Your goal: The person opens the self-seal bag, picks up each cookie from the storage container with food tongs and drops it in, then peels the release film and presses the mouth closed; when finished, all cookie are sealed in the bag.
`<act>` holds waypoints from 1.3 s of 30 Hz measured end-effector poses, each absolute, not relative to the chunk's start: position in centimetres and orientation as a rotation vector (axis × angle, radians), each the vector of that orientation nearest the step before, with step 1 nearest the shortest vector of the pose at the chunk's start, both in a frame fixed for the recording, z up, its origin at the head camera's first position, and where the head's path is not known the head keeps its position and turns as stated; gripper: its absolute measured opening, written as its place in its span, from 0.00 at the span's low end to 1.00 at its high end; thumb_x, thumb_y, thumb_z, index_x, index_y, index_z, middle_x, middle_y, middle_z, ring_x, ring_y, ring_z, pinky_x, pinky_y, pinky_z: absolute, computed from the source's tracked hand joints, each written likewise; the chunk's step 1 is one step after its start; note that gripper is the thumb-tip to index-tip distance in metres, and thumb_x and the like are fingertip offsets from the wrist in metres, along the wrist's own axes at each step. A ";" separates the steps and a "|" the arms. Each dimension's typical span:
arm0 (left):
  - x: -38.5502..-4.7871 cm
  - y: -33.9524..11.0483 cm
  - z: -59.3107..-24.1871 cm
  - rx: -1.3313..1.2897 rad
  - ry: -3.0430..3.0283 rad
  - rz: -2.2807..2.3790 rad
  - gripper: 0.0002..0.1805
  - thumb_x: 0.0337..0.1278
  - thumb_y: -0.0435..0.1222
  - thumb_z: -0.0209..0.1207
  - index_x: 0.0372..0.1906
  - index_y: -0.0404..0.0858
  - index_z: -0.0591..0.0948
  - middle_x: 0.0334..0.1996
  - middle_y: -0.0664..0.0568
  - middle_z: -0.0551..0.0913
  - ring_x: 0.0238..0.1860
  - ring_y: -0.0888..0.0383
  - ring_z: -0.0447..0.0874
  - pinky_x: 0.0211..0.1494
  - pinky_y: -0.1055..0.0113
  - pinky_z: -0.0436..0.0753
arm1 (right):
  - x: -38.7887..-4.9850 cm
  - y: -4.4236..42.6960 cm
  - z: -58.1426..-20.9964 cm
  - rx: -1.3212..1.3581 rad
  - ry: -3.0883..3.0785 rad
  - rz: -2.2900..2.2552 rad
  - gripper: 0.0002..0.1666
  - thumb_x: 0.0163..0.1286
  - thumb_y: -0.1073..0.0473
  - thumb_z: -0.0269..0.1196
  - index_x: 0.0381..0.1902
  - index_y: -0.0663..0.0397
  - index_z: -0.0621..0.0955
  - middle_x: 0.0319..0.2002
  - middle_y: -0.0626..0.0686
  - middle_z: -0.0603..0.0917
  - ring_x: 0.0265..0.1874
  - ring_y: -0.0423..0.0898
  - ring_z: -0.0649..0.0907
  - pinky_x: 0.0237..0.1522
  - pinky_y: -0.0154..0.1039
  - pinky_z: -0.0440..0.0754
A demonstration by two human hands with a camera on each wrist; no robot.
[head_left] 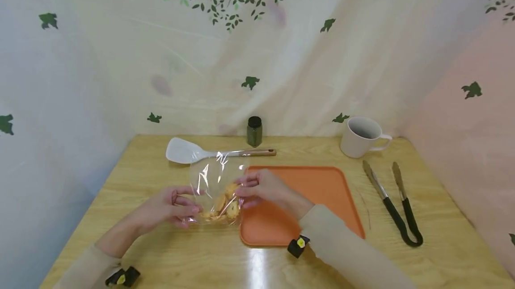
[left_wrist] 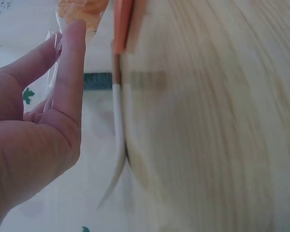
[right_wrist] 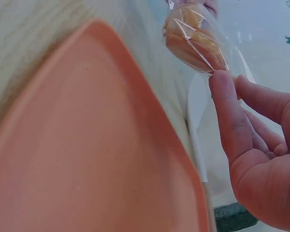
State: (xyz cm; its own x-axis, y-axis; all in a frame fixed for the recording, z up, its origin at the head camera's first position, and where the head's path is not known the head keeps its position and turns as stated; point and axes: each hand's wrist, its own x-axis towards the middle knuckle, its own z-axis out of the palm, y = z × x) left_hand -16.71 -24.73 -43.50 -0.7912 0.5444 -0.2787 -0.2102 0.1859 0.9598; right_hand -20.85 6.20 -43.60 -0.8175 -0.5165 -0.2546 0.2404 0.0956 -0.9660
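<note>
Both hands hold up a clear plastic bag (head_left: pixel 213 177) with several round, golden biscuits (head_left: pixel 225 206) gathered in its lower part. On the bag's left side, my left hand (head_left: pixel 170 206) pinches the film between thumb and fingers; the left wrist view shows the same left hand (left_wrist: pixel 43 111) at the plastic. My right hand (head_left: pixel 267 190) pinches the opposite side, close to the biscuits. In the right wrist view the right hand (right_wrist: pixel 256 140) has its thumb and a finger on the bag's edge. The bag hangs above the table, left of an orange tray (head_left: pixel 314 190).
A white spatula (head_left: pixel 183 150) with a wooden handle lies behind the bag. Behind that stands a small dark-capped jar (head_left: pixel 254 132). At the right are a white mug (head_left: pixel 358 139) and black-handled tongs (head_left: pixel 396 217). A patterned cloth (head_left: pixel 201 79) hangs behind the wooden table (head_left: pixel 181 262).
</note>
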 end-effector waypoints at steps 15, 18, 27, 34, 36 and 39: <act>-18.5 -26.2 -46.3 0.266 1.909 1.533 0.28 0.68 0.31 0.62 0.66 0.24 0.66 0.38 0.42 0.85 0.34 0.52 0.86 0.36 0.59 0.88 | -23.5 3.5 -46.6 -0.299 1.943 -1.597 0.19 0.66 0.70 0.69 0.54 0.71 0.79 0.35 0.57 0.88 0.25 0.45 0.86 0.28 0.41 0.87; -18.4 -26.1 -46.5 0.257 1.915 1.502 0.27 0.68 0.31 0.63 0.64 0.25 0.66 0.36 0.44 0.83 0.33 0.54 0.85 0.35 0.62 0.87 | -23.5 3.2 -46.7 -0.276 1.981 -1.582 0.17 0.65 0.71 0.70 0.50 0.71 0.80 0.33 0.56 0.88 0.21 0.44 0.85 0.25 0.40 0.86; -18.6 -26.2 -46.4 0.268 1.921 1.481 0.24 0.67 0.32 0.63 0.61 0.27 0.67 0.35 0.45 0.82 0.33 0.55 0.83 0.34 0.64 0.85 | -23.4 2.5 -46.6 -0.236 2.063 -1.553 0.12 0.63 0.71 0.72 0.42 0.67 0.81 0.27 0.53 0.86 0.16 0.41 0.82 0.20 0.36 0.84; -18.6 -26.4 -46.4 0.269 1.919 1.480 0.27 0.67 0.30 0.62 0.64 0.25 0.65 0.37 0.44 0.82 0.34 0.54 0.85 0.34 0.64 0.86 | -23.2 2.4 -46.5 -0.211 2.060 -1.561 0.10 0.62 0.70 0.72 0.39 0.65 0.81 0.27 0.54 0.87 0.15 0.42 0.83 0.19 0.36 0.84; -18.5 -26.3 -46.4 0.273 1.918 1.482 0.26 0.67 0.30 0.62 0.64 0.25 0.65 0.37 0.44 0.81 0.34 0.54 0.84 0.34 0.64 0.86 | -23.2 2.3 -46.6 -0.197 2.055 -1.572 0.11 0.62 0.70 0.73 0.39 0.65 0.81 0.27 0.54 0.87 0.15 0.42 0.82 0.19 0.36 0.84; -18.4 -26.3 -46.5 0.288 1.920 1.474 0.25 0.68 0.30 0.62 0.63 0.25 0.66 0.37 0.44 0.81 0.34 0.54 0.84 0.34 0.64 0.85 | -23.1 2.4 -46.8 -0.177 2.057 -1.573 0.11 0.62 0.70 0.73 0.39 0.64 0.82 0.27 0.54 0.87 0.15 0.42 0.83 0.20 0.37 0.84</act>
State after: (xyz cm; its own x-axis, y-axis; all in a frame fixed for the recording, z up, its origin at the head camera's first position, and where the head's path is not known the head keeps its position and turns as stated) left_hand -18.35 -26.28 -46.50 -0.7379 0.5555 -0.3834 -0.2270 0.3308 0.9160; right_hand -23.09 2.38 -46.82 -0.8461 -0.4147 -0.3348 0.2144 0.3102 -0.9262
